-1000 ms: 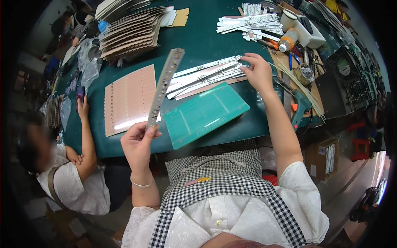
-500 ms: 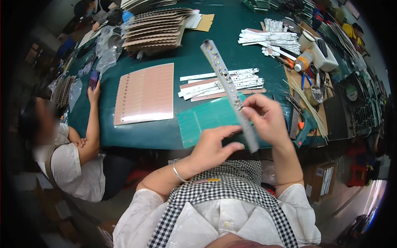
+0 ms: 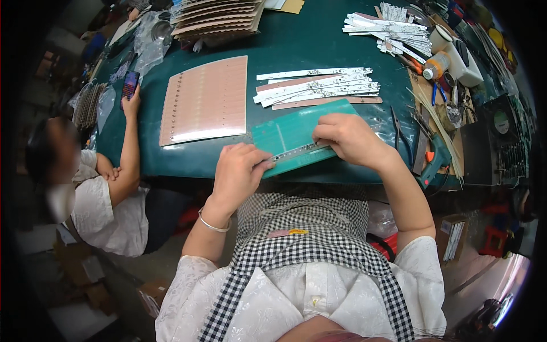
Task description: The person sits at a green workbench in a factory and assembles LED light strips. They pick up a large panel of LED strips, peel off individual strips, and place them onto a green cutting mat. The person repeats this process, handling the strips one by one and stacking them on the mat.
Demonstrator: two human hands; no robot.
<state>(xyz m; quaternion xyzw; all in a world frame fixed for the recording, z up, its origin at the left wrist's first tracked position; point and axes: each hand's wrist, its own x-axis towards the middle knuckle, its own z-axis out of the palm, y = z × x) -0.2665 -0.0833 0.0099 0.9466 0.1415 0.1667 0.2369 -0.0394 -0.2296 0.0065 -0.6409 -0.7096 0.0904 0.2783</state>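
Note:
A metal ruler [image 3: 296,151] lies flat along the near edge of a green cutting mat [image 3: 296,128] on the dark green table [image 3: 296,51]. My left hand [image 3: 239,174] presses down on the ruler's left end. My right hand [image 3: 348,139] rests on the mat with its fingers curled over the ruler's right part; whether it holds anything else is hidden. Just beyond the mat lies a pile of narrow white strips [image 3: 319,86].
A pink scored panel [image 3: 206,100] lies left of the mat. Stacked brown panels [image 3: 219,14] and more white strips [image 3: 390,25] sit at the far edge. Pliers, a glue bottle [image 3: 436,65] and tools crowd the right. A seated person at left holds a phone [image 3: 130,84].
The ruler, held up in my left hand a second ago, was swung down with both hands and now lies flat on the mat. My right hand left the white strips.

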